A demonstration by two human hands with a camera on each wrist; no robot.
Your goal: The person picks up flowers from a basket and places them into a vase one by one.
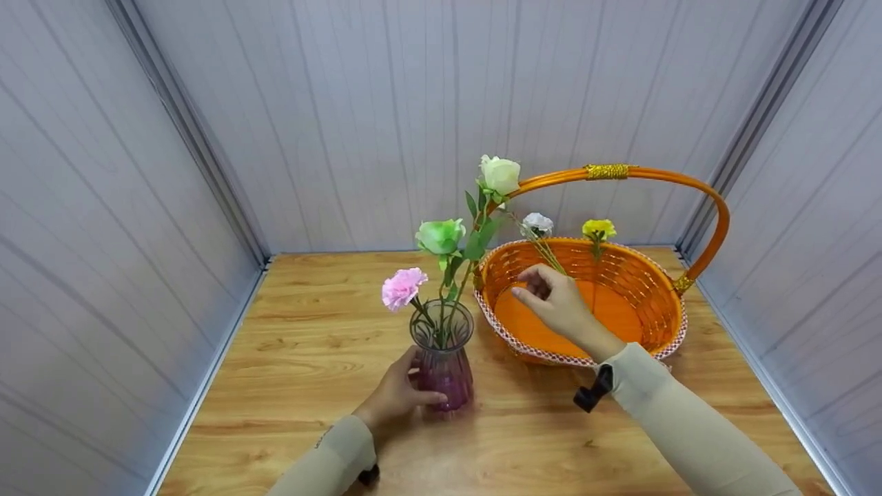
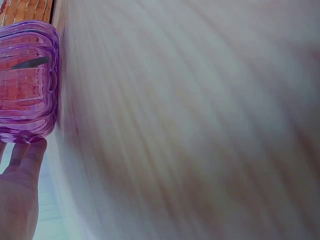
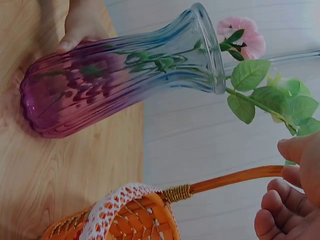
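Observation:
A glass vase (image 1: 446, 382), purple below and clear toward the rim, stands upright on the table. My left hand (image 1: 400, 393) holds its lower side, thumb in front and fingers behind; in the left wrist view the fingertips (image 2: 35, 150) touch the glass. Out of the vase rise a pink carnation (image 1: 404, 288), a green rose (image 1: 441, 236) and a taller white rose (image 1: 499, 175). Over the near left part of an orange woven basket (image 1: 661, 289) hovers my right hand (image 1: 561, 303), its fingers loosely bent with a gap to the thumb and nothing between them.
Inside the basket lean a white flower (image 1: 537, 225) and a yellow flower (image 1: 599, 229). The basket's tall handle (image 1: 716, 227) arches above it, close to the white rose. Pale panel walls (image 1: 331, 124) enclose the wooden table (image 1: 310, 331) at the back and sides.

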